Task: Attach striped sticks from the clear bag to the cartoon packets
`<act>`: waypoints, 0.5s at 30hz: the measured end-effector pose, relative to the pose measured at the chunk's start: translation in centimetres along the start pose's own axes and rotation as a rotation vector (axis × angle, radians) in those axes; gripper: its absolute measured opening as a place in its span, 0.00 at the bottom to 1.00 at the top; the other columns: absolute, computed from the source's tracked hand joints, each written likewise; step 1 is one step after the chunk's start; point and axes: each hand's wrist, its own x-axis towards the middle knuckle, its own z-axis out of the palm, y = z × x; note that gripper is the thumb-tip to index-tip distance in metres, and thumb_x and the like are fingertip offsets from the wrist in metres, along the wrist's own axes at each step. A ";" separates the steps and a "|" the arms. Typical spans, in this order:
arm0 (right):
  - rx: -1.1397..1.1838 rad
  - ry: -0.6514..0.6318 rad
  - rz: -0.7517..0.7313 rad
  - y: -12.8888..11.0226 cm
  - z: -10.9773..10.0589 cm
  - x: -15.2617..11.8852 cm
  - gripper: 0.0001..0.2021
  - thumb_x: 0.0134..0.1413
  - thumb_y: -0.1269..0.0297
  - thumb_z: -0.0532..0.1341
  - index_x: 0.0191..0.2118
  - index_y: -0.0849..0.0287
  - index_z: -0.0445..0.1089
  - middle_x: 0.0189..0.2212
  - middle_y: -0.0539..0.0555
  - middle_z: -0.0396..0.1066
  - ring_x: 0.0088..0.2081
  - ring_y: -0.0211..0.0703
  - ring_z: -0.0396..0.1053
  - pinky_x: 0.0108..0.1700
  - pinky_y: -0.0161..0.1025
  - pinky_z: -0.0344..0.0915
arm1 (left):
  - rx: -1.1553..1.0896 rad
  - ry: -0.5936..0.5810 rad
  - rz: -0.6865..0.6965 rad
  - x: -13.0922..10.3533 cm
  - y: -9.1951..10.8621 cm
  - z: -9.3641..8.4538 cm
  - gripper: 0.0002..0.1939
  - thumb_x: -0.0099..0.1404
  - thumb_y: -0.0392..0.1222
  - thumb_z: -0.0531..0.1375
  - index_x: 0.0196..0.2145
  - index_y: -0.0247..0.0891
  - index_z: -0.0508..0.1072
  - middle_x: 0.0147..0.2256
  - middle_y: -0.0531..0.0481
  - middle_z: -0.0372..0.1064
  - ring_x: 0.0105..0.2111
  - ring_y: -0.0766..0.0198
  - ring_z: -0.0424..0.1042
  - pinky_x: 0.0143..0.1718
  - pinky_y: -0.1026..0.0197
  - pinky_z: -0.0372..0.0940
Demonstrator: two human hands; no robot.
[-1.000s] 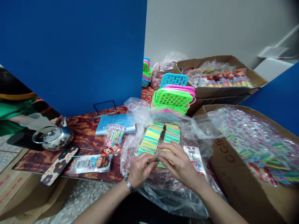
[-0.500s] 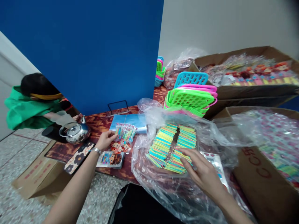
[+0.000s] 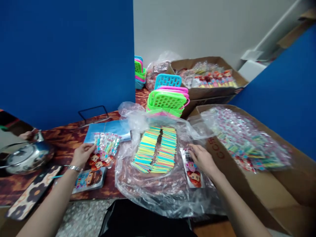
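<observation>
My left hand (image 3: pixel 83 154) pinches the left edge of a clear packet (image 3: pixel 106 144) with colourful sticks and red-haired figures. Below it lies a stack of printed bags (image 3: pixel 92 179). Near the middle, two rows of yellow, blue and pink sticks (image 3: pixel 144 149) rest on a clear plastic sheet (image 3: pixel 158 194). To their right, my right hand (image 3: pixel 201 158) is over the top of a printed bag (image 3: pixel 194 174), its fingers bent; whether they grip the bag is unclear.
Stacked green, pink and blue baskets (image 3: pixel 168 98) stand behind the sticks. Open cardboard boxes (image 3: pixel 266 187) of packets are at the right. A metal kettle (image 3: pixel 27 156) and a flowered case (image 3: pixel 33 194) lie left, near another person's hand (image 3: pixel 26 135). A blue partition (image 3: pixel 66 59) rises behind.
The view has turned to the right. My right hand has moved from the right row of sticks to the printed bag beside them. My left hand stays at the clear packet.
</observation>
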 end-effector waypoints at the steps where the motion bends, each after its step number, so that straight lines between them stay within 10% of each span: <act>1: -0.051 -0.050 0.015 0.9 0.5 0.1 0.14 0.57 0.64 0.51 0.46 0.61 0.65 0.38 0.59 0.69 0.40 0.46 0.68 0.42 0.40 0.63 | -0.003 -0.001 -0.007 0.1 0.0 0.1 0.21 0.43 0.56 0.61 0.28 0.35 0.67 0.21 0.50 0.71 0.23 0.58 0.71 0.25 0.62 0.64; 11: -0.200 -0.171 -0.055 1.9 1.3 2.1 0.09 0.57 0.61 0.53 0.34 0.58 0.68 0.34 0.55 0.68 0.38 0.43 0.66 0.38 0.34 0.60 | 0.714 0.111 0.060 -1.7 2.3 -0.9 0.28 0.59 0.57 0.52 0.47 0.30 0.65 0.35 0.37 0.74 0.38 0.43 0.72 0.36 0.50 0.64; 15: -0.257 -0.199 -0.085 1.9 0.6 2.2 0.10 0.56 0.70 0.50 0.39 0.56 0.67 0.34 0.55 0.71 0.39 0.44 0.66 0.38 0.35 0.57 | 0.746 0.349 0.335 -2.8 3.5 -0.1 0.27 0.59 0.52 0.54 0.48 0.26 0.64 0.45 0.30 0.68 0.47 0.40 0.65 0.46 0.44 0.59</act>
